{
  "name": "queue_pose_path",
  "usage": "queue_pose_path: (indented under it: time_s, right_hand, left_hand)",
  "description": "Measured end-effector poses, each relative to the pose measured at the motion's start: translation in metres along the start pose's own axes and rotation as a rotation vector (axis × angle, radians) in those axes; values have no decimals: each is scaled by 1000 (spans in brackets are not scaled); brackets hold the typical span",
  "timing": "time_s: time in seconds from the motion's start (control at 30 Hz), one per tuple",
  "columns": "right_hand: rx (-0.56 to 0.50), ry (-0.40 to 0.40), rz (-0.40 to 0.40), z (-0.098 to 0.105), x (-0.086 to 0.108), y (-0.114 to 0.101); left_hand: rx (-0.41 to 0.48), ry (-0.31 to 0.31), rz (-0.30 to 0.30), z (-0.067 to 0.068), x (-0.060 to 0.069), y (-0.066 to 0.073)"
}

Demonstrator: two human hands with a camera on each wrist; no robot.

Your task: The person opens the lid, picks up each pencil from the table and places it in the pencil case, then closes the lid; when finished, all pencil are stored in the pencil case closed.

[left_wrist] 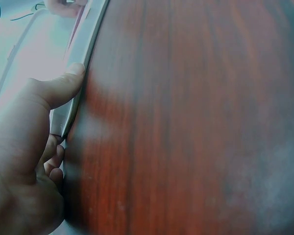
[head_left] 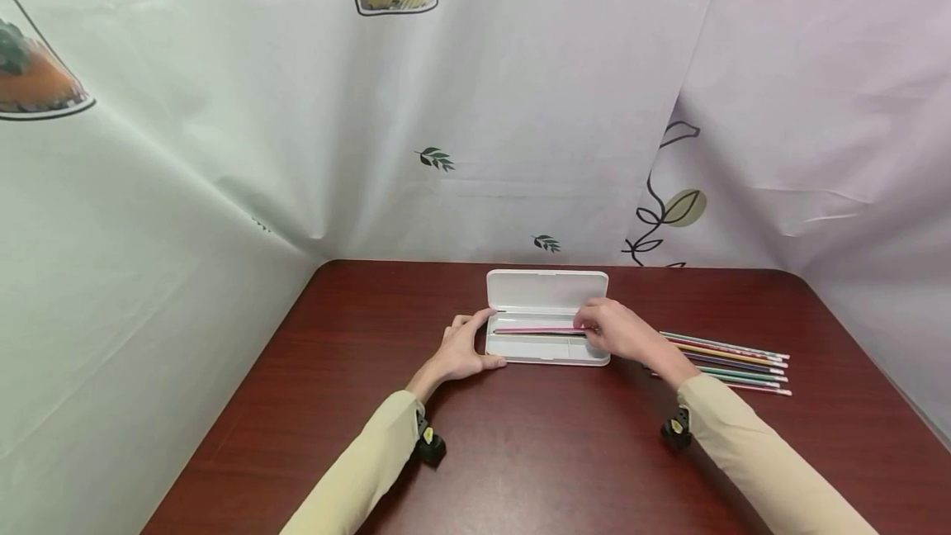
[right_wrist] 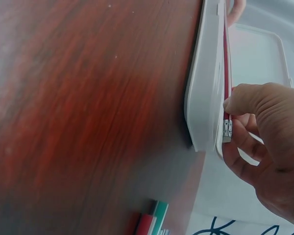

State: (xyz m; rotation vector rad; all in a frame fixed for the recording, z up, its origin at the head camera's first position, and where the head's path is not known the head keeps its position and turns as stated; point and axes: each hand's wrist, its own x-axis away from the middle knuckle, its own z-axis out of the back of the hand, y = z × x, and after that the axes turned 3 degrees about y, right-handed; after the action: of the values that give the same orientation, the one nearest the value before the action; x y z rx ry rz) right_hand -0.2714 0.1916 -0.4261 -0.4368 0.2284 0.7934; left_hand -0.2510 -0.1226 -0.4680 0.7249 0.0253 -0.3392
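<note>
While the left hand (head_left: 461, 349) grips the nine-o'clock end of a smooth white case (head_left: 531, 347), thumb and forefinger spread wide, the right hand (head_left: 617, 330) pinches a slim pink pencil (head_left: 538, 329) between its fingers near the shiny metal band, lengthwise over the open, round-cornered case. Straight loose pencils (head_left: 731, 355) lie at the case's three o'clock on the glossy, wood-grained bench (head_left: 520, 452).
</note>
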Motion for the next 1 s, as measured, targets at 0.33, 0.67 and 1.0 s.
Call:
queue_pose_path:
  time_s: [0.33,0.67,1.0]
  right_hand:
    - [12,-36,-39,0,-2,0]
    - [41,112,3,25,36,14]
    - [92,222,22,61,113,36]
  left_hand:
    - [8,6,-17,-2,-1,0]
    - [-7,8,-7,-1,-1,-1]
    - [-7,7,-7,-2,-1,-3]
